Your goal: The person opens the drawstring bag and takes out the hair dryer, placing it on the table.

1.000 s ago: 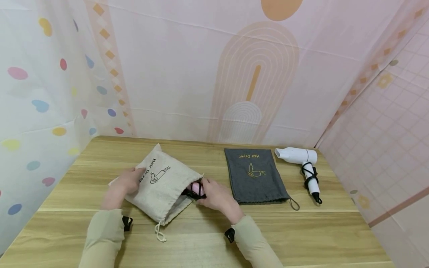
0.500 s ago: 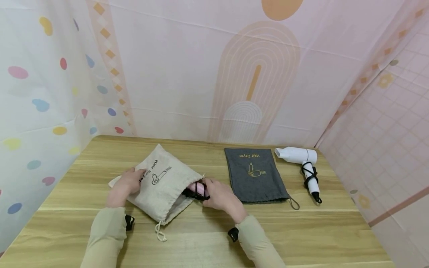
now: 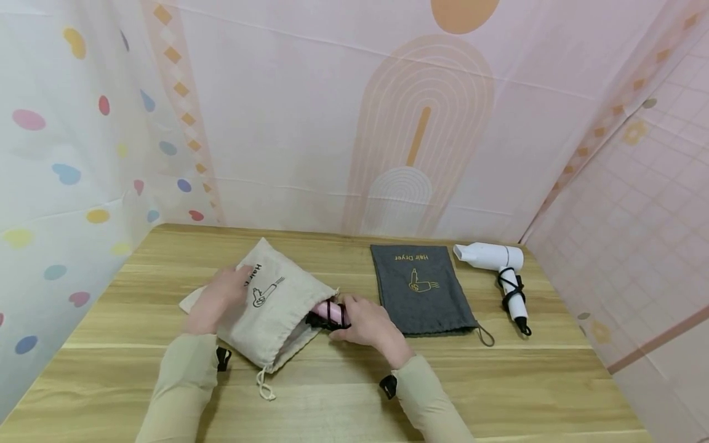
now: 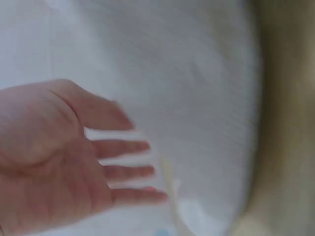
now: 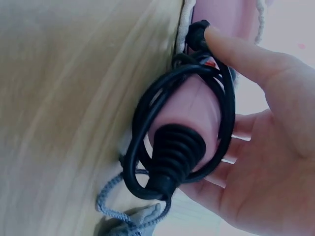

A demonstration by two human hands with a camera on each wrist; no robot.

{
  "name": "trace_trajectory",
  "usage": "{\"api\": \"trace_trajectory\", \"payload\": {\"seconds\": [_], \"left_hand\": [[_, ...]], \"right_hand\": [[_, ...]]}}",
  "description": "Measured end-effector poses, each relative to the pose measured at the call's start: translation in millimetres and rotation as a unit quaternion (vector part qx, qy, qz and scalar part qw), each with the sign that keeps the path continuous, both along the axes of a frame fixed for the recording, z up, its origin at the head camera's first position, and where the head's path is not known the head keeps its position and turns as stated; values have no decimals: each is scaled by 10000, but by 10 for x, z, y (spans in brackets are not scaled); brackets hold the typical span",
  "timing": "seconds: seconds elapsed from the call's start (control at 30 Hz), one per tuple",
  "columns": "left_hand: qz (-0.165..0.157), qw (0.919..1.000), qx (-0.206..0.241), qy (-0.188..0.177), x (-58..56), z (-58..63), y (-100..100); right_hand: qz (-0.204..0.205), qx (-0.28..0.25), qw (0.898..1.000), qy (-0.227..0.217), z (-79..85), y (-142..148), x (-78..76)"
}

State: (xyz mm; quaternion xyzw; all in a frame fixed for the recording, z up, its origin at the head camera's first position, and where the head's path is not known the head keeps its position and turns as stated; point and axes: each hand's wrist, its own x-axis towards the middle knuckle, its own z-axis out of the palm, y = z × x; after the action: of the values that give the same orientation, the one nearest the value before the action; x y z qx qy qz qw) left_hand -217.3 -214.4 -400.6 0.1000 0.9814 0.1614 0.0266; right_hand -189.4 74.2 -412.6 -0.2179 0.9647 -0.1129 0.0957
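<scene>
A beige drawstring bag (image 3: 296, 295) printed "Hair Dryer" lies on the table, its mouth facing the right hand. From that mouth sticks out the pink handle of a hair dryer (image 5: 189, 105), wrapped in black cord; the rest of the dryer is hidden inside. The right hand (image 3: 370, 325) grips this handle, thumb on the cord side and fingers behind. Over the left part of the bag lies the left hand (image 3: 220, 298); in the left wrist view its fingers (image 4: 129, 173) are nearly straight and spread at the cloth.
A dark grey drawstring bag (image 3: 423, 307) lies flat right of the right hand. Beyond it rests a white hair dryer (image 3: 487, 255) with black cord wound on its handle. Patterned curtains (image 3: 277, 123) stand behind the wooden table (image 3: 310, 406) and at its sides.
The right hand has shifted slightly right, and more of the pink handle shows outside the bag. The left hand has slid right and a little farther up over the bag.
</scene>
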Motion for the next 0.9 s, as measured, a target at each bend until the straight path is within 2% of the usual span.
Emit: {"api": "trace_trajectory", "payload": {"seconds": [0.07, 0.13, 0.2, 0.3, 0.4, 0.57, 0.7, 0.9], "left_hand": [[-395, 9982, 209, 402, -64, 62, 112], [-892, 9935, 359, 602, -140, 108, 215], [-1312, 9887, 422, 592, -199, 131, 294], [-1586, 9864, 255, 340, -248, 136, 371], [-1597, 9869, -54, 228, -276, 120, 396], [-1522, 9860, -466, 499, -291, 126, 395], [-1351, 9872, -545, 653, -297, 128, 365], [-1214, 9905, -476, 443, -298, 145, 244]], "right_hand": [[-9, 12, 10000, 42, -6, -13, 2], [12, 53, 10000, 78, -6, -26, 4], [26, 90, 9999, 90, -8, -38, 3], [25, 120, 9999, 81, -9, -52, -1], [-22, 195, 9998, 67, -6, -55, -2], [-79, 303, 9995, 69, 0, -57, 2], [-42, 308, 9995, 86, -1, -44, 13], [-86, 259, 9996, -15, 13, 15, 18]]}}
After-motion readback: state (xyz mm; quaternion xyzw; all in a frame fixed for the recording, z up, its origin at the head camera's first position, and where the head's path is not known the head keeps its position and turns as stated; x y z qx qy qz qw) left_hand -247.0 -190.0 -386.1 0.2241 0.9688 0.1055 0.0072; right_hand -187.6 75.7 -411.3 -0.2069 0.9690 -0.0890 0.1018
